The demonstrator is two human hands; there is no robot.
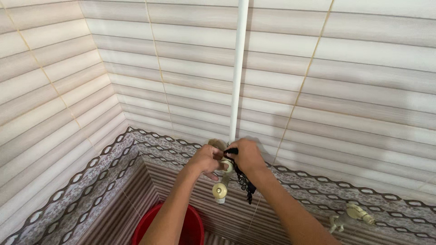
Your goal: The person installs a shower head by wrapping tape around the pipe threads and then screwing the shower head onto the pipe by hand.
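Tiled walls meet in a corner at the left of the frame, pale striped tiles above and a patterned grey border band (91,177) with darker striped tiles below. One white pipe (239,68) runs straight down the wall from the top edge to the middle of the frame, where both hands are gathered.

At the foot of the pipe sits a cream-coloured plastic tap (221,188), its round spout end facing down and toward the camera, just below the hands. The left hand (206,161) is curled around the tap body from the left, fingers closed on it. The right hand (245,156) presses in from the right at the joint of pipe and tap, its grip clenched on a black beaded cord (244,181) that trails down from the fist and hangs beside the tap.

One red bucket (190,227) stands at the bottom centre of the frame, directly beneath the tap and partly hidden by the left forearm. A second cream tap (354,215) is fixed to the wall at the lower right, well apart from the hands. That makes two taps, one pipe, one bucket, one cord.
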